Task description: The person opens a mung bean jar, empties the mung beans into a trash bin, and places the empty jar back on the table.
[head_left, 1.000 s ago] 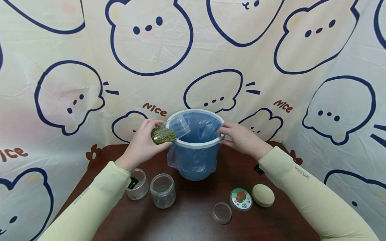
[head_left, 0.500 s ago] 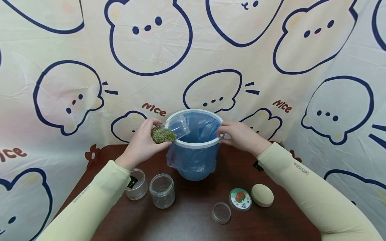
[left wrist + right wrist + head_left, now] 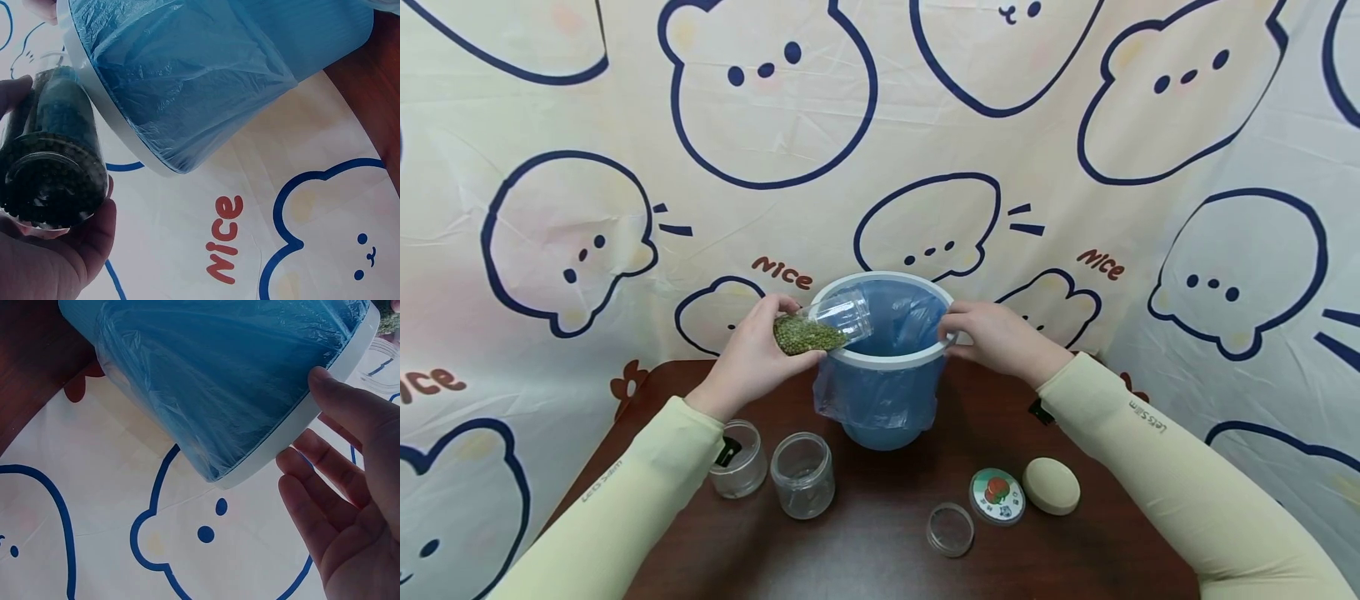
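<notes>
My left hand (image 3: pixel 751 360) grips a clear plastic jar (image 3: pixel 53 156) part filled with green mung beans (image 3: pixel 808 335). The jar lies tilted on its side, its mouth over the left rim of a blue trash can (image 3: pixel 887 417). Beans lie along the jar's lower wall and reach toward its mouth. A thin plastic bag (image 3: pixel 212 381) lines the can and hangs down outside under the white rim ring. On the opposite side my right hand (image 3: pixel 1000 340) holds the rim, thumb outside and fingers at the white ring (image 3: pixel 290 434).
Two clear jars, a left one (image 3: pixel 741 467) and a right one (image 3: pixel 805 479), stand on the dark wooden table (image 3: pixel 865 554) at front left. At front right lie a clear lid (image 3: pixel 951 531), a green lid with a tomato picture (image 3: pixel 997 497) and a beige lid (image 3: pixel 1052 486). A cartoon-printed cloth (image 3: pixel 775 225) hangs behind.
The jar in my left hand has tipped a little further, and the beans have slid toward its mouth. My right hand stays at the rim.
</notes>
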Motion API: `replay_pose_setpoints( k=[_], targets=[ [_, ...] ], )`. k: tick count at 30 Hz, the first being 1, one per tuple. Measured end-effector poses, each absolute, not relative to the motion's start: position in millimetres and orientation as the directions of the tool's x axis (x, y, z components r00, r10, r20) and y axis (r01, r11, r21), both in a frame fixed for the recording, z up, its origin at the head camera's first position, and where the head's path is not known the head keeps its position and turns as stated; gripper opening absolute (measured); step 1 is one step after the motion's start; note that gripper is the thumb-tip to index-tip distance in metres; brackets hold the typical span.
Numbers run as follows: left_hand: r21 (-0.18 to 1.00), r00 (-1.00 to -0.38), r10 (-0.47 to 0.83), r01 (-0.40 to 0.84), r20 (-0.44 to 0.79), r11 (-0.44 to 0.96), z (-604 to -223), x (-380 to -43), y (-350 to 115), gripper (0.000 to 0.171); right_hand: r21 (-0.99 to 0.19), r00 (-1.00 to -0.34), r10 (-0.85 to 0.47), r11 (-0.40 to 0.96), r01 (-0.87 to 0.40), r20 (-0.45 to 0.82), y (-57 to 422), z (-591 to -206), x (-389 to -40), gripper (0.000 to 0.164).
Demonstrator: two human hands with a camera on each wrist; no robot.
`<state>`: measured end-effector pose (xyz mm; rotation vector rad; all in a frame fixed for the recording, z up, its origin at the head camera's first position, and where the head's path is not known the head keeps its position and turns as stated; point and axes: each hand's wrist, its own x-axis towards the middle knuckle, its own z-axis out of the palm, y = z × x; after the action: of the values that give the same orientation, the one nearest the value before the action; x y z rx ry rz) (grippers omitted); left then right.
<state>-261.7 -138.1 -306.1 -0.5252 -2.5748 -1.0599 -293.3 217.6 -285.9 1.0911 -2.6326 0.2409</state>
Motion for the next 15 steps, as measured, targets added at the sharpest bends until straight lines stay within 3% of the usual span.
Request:
replay_pose_setpoints(
  k=[15],
  targets=[
    [0.584, -0.870, 0.199, 0.456, 0.452, 0.672, -304.2, -263.7, -138.7, 0.066, -0.040, -0.672, -0.666, 0.700, -0.713, 0.324, 218.4, -286.6, -293.0, 0.015]
  ],
)
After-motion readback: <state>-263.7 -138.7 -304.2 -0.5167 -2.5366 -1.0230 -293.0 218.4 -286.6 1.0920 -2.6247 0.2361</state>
